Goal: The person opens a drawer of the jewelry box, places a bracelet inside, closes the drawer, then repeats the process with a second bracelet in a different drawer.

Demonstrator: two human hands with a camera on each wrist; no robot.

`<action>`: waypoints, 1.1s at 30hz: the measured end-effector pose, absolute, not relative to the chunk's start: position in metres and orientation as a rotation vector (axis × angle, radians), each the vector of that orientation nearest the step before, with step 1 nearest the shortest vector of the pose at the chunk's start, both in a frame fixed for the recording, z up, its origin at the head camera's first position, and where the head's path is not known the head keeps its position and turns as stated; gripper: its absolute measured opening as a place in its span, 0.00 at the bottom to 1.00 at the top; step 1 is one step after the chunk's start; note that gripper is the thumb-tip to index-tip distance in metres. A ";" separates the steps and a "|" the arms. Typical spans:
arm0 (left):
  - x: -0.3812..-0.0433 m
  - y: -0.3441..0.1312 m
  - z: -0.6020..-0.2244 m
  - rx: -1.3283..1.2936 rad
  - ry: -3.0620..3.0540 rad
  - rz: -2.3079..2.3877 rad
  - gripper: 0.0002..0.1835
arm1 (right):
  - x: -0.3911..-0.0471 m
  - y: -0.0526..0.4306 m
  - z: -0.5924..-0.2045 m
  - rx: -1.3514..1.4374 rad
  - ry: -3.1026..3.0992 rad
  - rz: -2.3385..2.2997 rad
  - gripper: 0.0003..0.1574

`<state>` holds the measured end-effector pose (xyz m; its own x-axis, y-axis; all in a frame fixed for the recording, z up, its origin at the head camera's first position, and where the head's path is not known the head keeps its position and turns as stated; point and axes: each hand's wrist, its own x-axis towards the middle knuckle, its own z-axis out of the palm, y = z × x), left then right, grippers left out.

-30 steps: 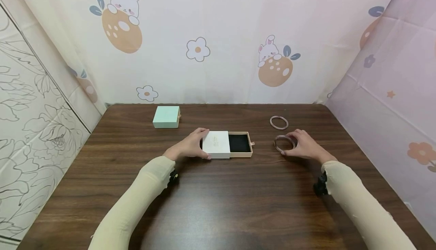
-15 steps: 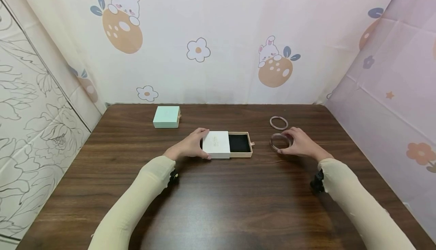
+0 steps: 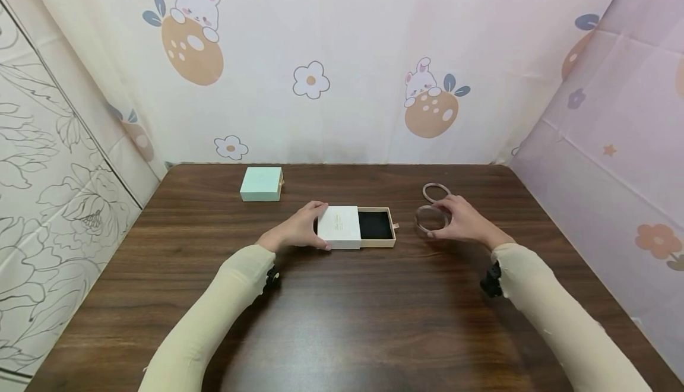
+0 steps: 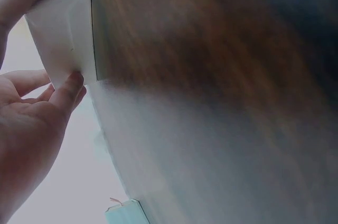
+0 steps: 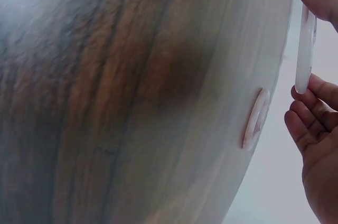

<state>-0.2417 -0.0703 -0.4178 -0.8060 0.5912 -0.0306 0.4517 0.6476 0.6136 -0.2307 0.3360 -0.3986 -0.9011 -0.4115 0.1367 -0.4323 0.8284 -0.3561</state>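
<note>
My left hand (image 3: pixel 300 225) grips the left end of a white box sleeve (image 3: pixel 340 227), thumb on the near side and fingers on the far side. From its right end an inner drawer (image 3: pixel 392 231) with a black lining (image 3: pixel 376 224) and a small ribbon tab sticks out. Right of the drawer, my right hand (image 3: pixel 462 220) pinches a pale mauve bangle (image 3: pixel 418 224) between thumb and fingers. In the right wrist view this bangle (image 5: pixel 305 49) shows edge-on, held above the table. A second bangle (image 3: pixel 426 191) lies flat just behind the right hand.
A closed mint-green box (image 3: pixel 262 183) sits at the back left of the dark wooden table (image 3: pixel 331 321). Behind the table hangs a curtain (image 3: pixel 363 35) printed with rabbits and flowers. Another curtain (image 3: pixel 614 113) borders the right side.
My right hand has moved left toward the open drawer, carrying the bangle with it. The left hand and the white box have stayed put.
</note>
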 end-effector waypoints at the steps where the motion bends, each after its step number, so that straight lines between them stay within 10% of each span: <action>1: -0.242 -0.070 -0.418 0.851 2.639 0.893 0.58 | -0.231 0.335 -0.398 0.682 -2.952 0.595 0.45; 33: -0.242 -0.070 -0.418 0.871 2.632 0.915 0.58 | -0.242 0.296 -0.388 0.821 -2.922 0.596 0.43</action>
<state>-0.2423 -0.0701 -0.4182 -0.7995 0.6005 -0.0137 0.4625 0.6302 0.6237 -0.2421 0.2963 -0.3884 -0.8580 -0.4919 0.1479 -0.5105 0.7849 -0.3510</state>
